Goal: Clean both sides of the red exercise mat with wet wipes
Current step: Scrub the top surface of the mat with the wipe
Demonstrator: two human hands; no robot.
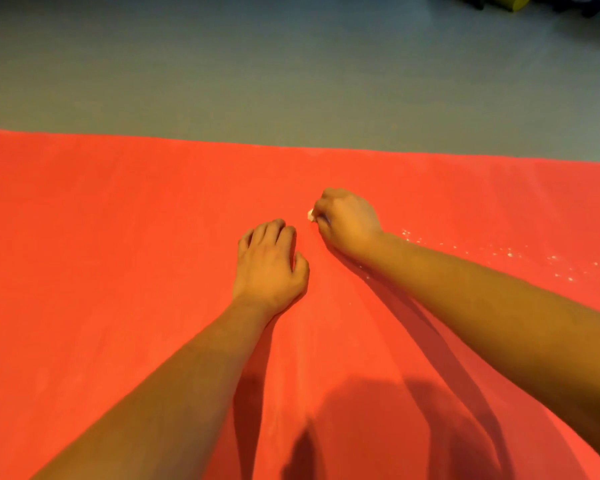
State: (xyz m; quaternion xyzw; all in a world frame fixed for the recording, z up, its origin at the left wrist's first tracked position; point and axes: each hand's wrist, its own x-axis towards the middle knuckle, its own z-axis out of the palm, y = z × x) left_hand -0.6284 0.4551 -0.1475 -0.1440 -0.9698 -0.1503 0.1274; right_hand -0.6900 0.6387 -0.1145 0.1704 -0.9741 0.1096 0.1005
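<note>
The red exercise mat (118, 237) lies flat across the floor and fills the lower two thirds of the view. My right hand (347, 220) is curled round a small white wet wipe (310, 215), of which only a corner shows at the fingers, pressed onto the mat near its middle. My left hand (271, 265) rests palm down on the mat just left of it, fingers bent a little, holding nothing.
Small white specks (499, 252) are scattered over the mat to the right of my right forearm. Grey floor (291, 81) lies beyond the mat's far edge. Dark objects and something yellow (516, 1) stand at the top right corner.
</note>
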